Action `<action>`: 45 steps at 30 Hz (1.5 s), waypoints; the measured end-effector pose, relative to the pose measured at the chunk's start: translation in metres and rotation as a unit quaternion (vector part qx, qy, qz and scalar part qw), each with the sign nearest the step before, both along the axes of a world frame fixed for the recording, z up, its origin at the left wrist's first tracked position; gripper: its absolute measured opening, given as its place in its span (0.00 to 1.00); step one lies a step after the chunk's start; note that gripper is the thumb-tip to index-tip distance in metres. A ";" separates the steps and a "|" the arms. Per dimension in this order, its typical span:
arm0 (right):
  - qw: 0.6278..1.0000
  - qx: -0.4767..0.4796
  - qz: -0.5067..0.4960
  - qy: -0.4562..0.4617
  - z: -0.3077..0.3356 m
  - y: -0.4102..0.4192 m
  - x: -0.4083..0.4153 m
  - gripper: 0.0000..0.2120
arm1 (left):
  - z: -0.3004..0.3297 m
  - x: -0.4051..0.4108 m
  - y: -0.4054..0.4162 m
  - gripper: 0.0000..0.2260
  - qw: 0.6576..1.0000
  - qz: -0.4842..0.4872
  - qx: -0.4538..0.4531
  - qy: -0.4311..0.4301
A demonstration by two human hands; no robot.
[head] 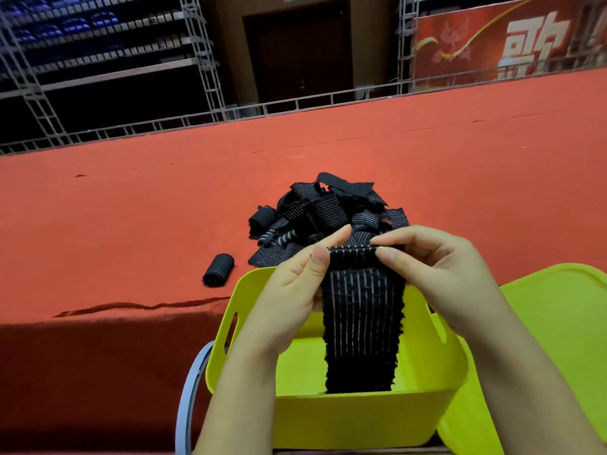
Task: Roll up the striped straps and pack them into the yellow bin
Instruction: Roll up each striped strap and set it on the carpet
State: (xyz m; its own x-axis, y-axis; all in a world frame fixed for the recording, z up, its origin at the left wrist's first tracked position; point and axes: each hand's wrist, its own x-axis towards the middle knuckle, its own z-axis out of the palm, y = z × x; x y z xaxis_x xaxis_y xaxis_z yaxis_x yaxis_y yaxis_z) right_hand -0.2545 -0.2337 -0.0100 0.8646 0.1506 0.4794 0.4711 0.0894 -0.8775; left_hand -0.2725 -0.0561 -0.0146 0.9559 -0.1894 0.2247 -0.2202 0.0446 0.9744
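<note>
Both hands, left hand [292,284] and right hand [437,267], pinch a striped strap [361,323] with their fingers over the yellow bin [361,418]. Loose straps [325,211] are heaped on the red-carpeted counter [131,208]. Metal trusses [203,57] stand behind.

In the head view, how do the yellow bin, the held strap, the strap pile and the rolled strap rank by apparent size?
1. yellow bin, though nearest the camera
2. held strap and strap pile: too alike to rank
3. rolled strap

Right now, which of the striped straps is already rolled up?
The rolled strap lying alone on the red carpet, left of the pile. The others are loose.
</note>
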 end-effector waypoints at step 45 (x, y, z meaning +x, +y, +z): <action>0.992 -0.056 -0.091 -0.069 -0.016 -0.002 -0.002 0.14 | -0.005 -0.001 -0.007 0.14 0.995 0.084 -0.040 0.017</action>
